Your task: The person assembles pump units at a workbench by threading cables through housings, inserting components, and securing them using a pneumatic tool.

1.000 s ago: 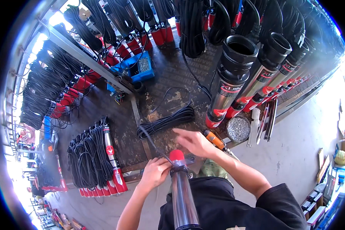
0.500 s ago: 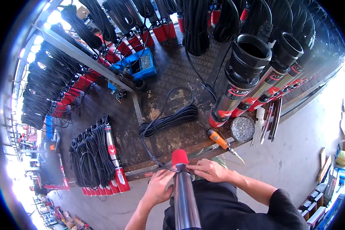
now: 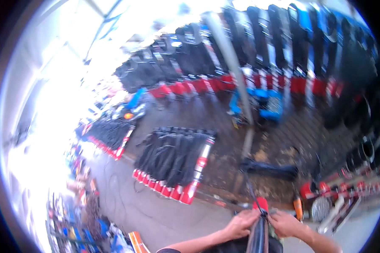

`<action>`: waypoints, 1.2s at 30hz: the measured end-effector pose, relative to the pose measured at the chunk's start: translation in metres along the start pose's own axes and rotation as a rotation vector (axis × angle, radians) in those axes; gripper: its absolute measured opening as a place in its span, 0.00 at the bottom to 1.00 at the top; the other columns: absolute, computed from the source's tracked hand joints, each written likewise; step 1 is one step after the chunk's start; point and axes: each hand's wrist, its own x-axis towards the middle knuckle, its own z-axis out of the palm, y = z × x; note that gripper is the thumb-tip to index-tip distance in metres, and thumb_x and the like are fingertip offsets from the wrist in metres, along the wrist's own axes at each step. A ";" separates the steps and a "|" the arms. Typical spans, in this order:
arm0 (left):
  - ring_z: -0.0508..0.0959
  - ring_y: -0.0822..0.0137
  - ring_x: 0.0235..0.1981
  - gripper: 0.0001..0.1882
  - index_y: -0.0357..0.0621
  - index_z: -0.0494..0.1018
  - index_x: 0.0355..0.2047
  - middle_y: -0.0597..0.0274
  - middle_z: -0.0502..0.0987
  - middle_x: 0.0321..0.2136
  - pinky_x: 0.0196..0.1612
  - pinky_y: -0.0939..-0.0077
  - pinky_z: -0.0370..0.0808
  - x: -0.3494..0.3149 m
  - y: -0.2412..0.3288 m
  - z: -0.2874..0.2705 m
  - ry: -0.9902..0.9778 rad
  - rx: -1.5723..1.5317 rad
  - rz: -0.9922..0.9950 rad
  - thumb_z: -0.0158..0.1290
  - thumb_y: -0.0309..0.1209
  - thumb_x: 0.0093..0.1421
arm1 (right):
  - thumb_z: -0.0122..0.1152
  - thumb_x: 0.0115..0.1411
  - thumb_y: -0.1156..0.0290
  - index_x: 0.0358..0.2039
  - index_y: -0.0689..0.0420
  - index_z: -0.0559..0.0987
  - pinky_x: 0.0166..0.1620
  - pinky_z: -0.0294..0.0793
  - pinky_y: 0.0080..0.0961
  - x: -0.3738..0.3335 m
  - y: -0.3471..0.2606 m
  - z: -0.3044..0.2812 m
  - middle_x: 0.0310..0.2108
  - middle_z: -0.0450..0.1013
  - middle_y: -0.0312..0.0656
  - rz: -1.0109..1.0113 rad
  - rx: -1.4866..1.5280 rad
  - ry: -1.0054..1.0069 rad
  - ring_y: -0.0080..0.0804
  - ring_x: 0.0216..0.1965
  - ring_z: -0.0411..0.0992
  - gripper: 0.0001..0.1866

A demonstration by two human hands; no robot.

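No lettering I can read from here.
I make out pale label patches on the lying tube (image 3: 201,162) and on the standing tubes (image 3: 275,80) behind, but blur hides whatever is printed on them.

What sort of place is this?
Likely a small assembly workshop, though the view is blurred: a long row of near-identical red-ended metal cylinders at the back of a worn workbench, bundled black cables, and a blue bin.

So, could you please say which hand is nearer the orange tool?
The right hand, close beside the orange tool; the left hand is farther left, across the metal cylinder.
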 end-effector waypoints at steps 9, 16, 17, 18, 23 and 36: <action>0.69 0.44 0.61 0.41 0.46 0.64 0.64 0.46 0.70 0.60 0.59 0.57 0.72 -0.036 -0.025 0.046 0.231 -0.161 -0.005 0.65 0.43 0.52 | 0.75 0.45 0.47 0.38 0.61 0.78 0.46 0.75 0.37 0.070 0.049 -0.007 0.37 0.76 0.46 -0.357 -0.083 -0.192 0.42 0.41 0.75 0.31; 0.76 0.48 0.53 0.40 0.54 0.63 0.64 0.49 0.73 0.56 0.48 0.56 0.77 -0.024 -0.008 0.037 0.120 -0.186 -0.302 0.63 0.49 0.54 | 0.75 0.42 0.57 0.50 0.60 0.71 0.55 0.68 0.46 0.074 0.068 0.016 0.50 0.70 0.51 -0.583 0.123 -0.028 0.52 0.52 0.69 0.37; 0.77 0.48 0.51 0.39 0.54 0.63 0.64 0.49 0.74 0.55 0.47 0.56 0.77 -0.021 -0.003 0.031 0.144 -0.269 -0.321 0.63 0.49 0.55 | 0.75 0.42 0.61 0.51 0.59 0.70 0.55 0.68 0.46 0.066 0.077 0.030 0.50 0.70 0.51 -0.570 0.128 -0.044 0.52 0.52 0.69 0.37; 0.78 0.48 0.50 0.38 0.54 0.63 0.64 0.48 0.74 0.53 0.46 0.56 0.77 -0.021 0.002 0.027 0.170 -0.283 -0.329 0.63 0.49 0.55 | 0.76 0.39 0.62 0.53 0.59 0.69 0.56 0.67 0.47 0.067 0.067 0.029 0.49 0.69 0.52 -0.554 0.182 -0.054 0.54 0.51 0.68 0.39; 0.80 0.46 0.45 0.39 0.54 0.63 0.63 0.47 0.78 0.46 0.44 0.55 0.77 -0.020 -0.012 0.017 0.212 -0.281 -0.304 0.63 0.48 0.54 | 0.71 0.52 0.69 0.56 0.59 0.67 0.56 0.70 0.40 0.070 0.024 0.022 0.52 0.69 0.46 -0.041 0.441 0.032 0.44 0.54 0.69 0.33; 0.78 0.73 0.33 0.22 0.36 0.79 0.40 0.50 0.81 0.29 0.38 0.69 0.73 0.106 -0.147 0.043 0.327 -0.813 -0.370 0.54 0.46 0.64 | 0.58 0.64 0.81 0.62 0.58 0.64 0.47 0.81 0.25 0.116 0.102 0.113 0.51 0.70 0.41 0.477 1.384 0.693 0.29 0.47 0.73 0.26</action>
